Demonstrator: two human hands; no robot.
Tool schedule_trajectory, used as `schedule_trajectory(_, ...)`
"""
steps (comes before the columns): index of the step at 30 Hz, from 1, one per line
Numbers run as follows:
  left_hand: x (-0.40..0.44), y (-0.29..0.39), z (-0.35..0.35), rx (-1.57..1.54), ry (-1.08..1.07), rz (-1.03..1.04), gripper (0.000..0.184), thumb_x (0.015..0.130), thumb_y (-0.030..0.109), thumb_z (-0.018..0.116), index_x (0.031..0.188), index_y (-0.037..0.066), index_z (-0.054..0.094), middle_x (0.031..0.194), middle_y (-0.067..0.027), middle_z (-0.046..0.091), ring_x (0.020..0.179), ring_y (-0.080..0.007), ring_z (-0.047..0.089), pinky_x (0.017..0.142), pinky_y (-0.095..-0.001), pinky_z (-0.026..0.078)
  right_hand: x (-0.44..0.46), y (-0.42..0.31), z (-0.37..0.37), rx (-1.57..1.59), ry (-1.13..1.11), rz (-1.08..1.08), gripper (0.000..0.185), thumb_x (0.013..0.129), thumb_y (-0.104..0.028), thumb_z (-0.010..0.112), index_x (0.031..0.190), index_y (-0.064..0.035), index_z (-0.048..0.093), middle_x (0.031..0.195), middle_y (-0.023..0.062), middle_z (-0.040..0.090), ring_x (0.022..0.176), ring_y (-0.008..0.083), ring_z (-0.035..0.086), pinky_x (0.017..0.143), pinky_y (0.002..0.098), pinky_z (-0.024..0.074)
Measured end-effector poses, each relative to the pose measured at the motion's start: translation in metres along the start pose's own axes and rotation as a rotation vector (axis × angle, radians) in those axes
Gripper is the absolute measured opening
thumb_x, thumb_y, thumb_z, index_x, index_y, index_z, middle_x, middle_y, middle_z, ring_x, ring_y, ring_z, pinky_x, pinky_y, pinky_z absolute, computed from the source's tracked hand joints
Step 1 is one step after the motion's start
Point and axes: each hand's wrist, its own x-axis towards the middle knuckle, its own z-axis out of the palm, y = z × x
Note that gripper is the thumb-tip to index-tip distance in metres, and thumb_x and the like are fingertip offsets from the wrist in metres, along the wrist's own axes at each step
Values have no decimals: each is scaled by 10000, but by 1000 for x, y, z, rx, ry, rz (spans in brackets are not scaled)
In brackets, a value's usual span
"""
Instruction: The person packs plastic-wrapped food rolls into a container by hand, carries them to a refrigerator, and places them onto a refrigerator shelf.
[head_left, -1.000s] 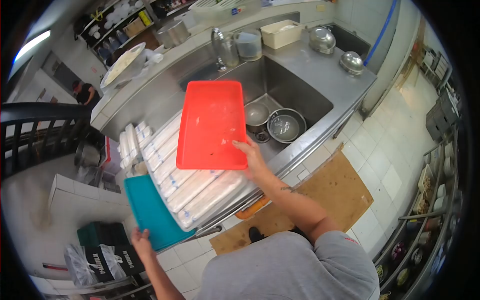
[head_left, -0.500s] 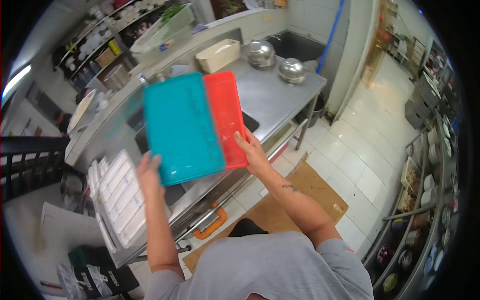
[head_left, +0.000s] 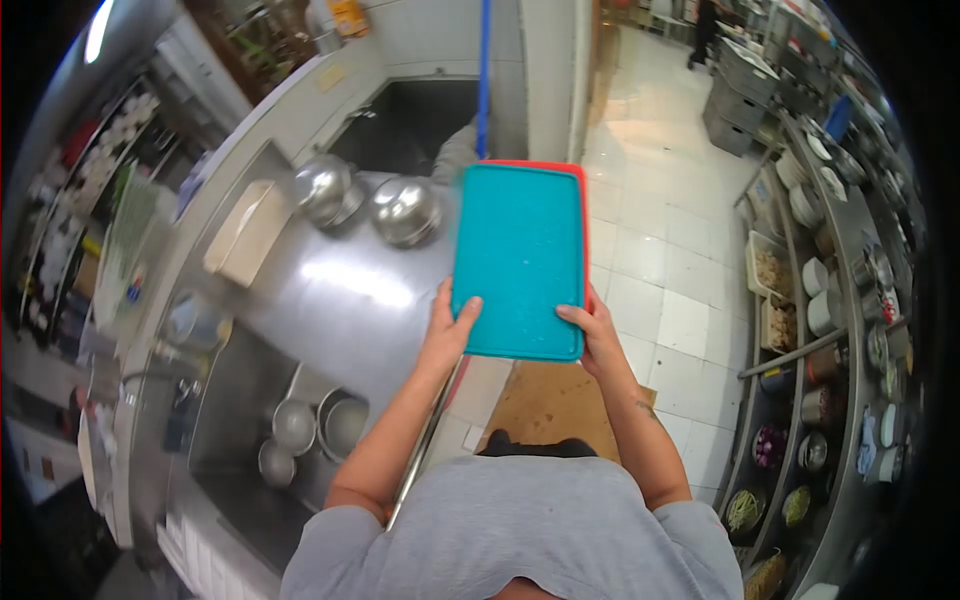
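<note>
A teal rectangular plastic lid (head_left: 520,260) lies over a red one, held up in front of me. Of the red lid (head_left: 586,215), only a strip shows along the top and right edges. My left hand (head_left: 447,325) grips the near left corner, thumb on the teal face. At the near right corner, my right hand (head_left: 595,335) is closed on the stack in the same way. The fingers beneath are hidden.
To the left is a steel counter (head_left: 330,260) with two shiny metal bowls (head_left: 405,212) and a cream bin (head_left: 250,232). A sink (head_left: 235,400) contains several metal pots. Along the right runs a steel shelf unit (head_left: 850,270) with food containers. Cardboard (head_left: 550,405) covers part of the tiled floor.
My body and view have turned right, away from the sink side. The teal lid has slid over the red one, so they now nearly line up. My left hand now grips the stack's corner.
</note>
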Motion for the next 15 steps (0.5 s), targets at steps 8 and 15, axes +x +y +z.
schedule_trajectory(8,214,-27,188,-231,-468,-313,640,880,291,635,1358,-6,330,1267,-131,495,1136,-201,496,971,-336,395,102,-78,-179,-1,389,-87,617,747,-69,636,1316,20,415,1115,136,569,969,188,574,839,297,487)
schedule_trajectory(15,352,-25,296,-313,-444,-379,531,821,182,672,1248,-52,460,1181,-150,567,1070,-227,557,931,-350,441,254,-154,-307,-46,266,40,625,744,-105,672,1297,42,420,1120,153,572,977,206,587,829,309,511)
